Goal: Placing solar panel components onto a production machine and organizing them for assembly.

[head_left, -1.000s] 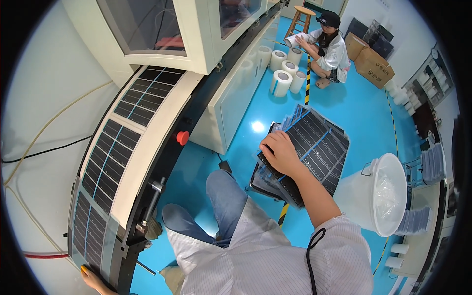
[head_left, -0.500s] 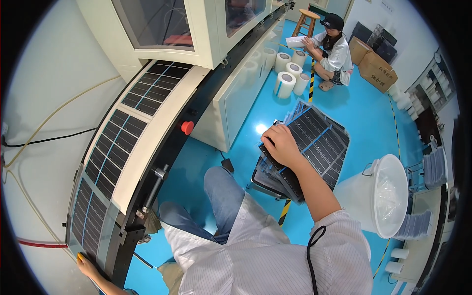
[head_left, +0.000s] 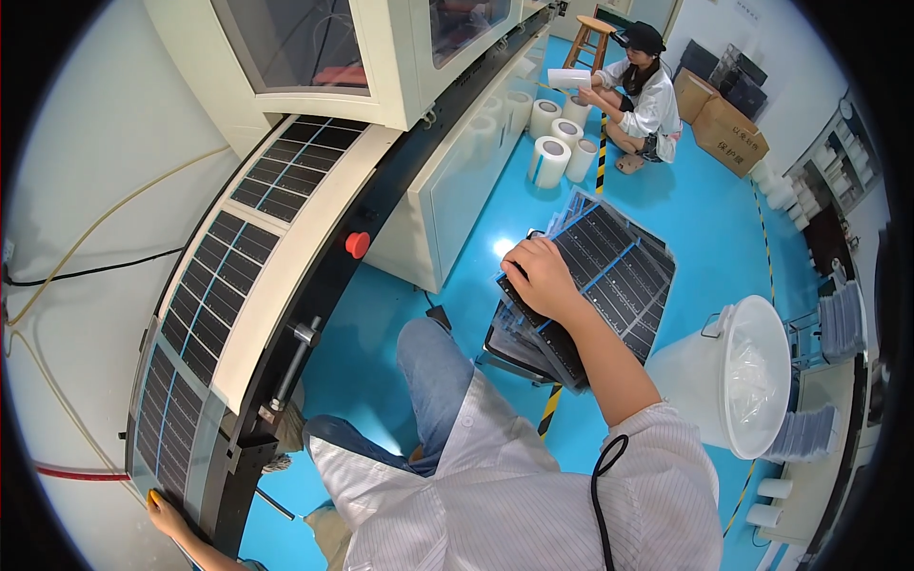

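Note:
My right hand (head_left: 541,276) is closed over the near left edge of a stack of dark solar panels (head_left: 617,271), its fingers curled down. Blue strips cross the panels, and clear sheets stick out unevenly beneath them. My left hand is out of view. On the conveyor (head_left: 249,347) to my left, several black solar panels with blue strips lie in a row. A hand (head_left: 167,517) with an orange fingertip cover touches the nearest one's lower edge; its dark sleeve differs from my striped one, so it appears to be a co-worker's.
The conveyor runs into a cream machine (head_left: 400,71); a red button (head_left: 357,245) is on its side. A white bucket (head_left: 685,385) with clear film stands right of the stack. Beyond, a person (head_left: 650,114) crouches by several white rolls (head_left: 549,162) and a cardboard box (head_left: 728,135).
The crouching person's white object has shifted slightly left and lies more level. My view has shifted a little. My right hand stays on the stack, and the panels on the conveyor look the same.

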`<state>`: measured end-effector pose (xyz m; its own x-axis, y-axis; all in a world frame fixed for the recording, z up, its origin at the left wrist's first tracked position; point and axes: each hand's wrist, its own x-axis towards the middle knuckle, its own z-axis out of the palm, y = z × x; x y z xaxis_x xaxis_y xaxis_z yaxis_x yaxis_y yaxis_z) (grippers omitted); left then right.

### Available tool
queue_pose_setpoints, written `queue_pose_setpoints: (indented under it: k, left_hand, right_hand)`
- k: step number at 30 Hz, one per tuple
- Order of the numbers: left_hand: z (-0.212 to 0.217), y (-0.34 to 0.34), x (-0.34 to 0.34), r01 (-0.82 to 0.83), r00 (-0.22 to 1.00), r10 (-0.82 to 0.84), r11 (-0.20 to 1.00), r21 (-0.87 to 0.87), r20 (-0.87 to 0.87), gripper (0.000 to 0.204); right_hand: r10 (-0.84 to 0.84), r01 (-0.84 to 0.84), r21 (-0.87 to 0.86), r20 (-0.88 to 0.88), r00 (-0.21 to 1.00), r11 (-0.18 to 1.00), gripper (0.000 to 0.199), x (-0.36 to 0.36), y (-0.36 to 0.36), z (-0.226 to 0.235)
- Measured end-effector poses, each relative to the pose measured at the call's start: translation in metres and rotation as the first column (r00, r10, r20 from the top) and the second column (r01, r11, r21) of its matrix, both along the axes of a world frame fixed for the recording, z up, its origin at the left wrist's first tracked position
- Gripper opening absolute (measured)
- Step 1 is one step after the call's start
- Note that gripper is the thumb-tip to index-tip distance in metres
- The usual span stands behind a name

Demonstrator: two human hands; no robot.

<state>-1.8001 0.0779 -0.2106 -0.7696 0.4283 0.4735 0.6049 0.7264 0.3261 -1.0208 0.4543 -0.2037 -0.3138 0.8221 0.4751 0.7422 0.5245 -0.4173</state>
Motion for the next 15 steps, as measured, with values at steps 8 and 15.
queue_pose_setpoints:
  k: [8,15]
  left_hand:
    - [0.0013,0.0035,0.0045,0.005,1.000,-0.005,1.000,0.015,-0.003,0.040]
    - [0.0018,0.0015,0.0031,-0.009,1.000,0.008,1.000,-0.030,-0.025,0.039]
  right_hand:
    - [0.008,-0.009,0.032,0.020,1.000,0.999,0.007,0.0009,0.0010,-0.0009]
    - [0.009,-0.010,0.047,0.023,1.000,0.999,0.008,0.0007,-0.0005,0.0013]
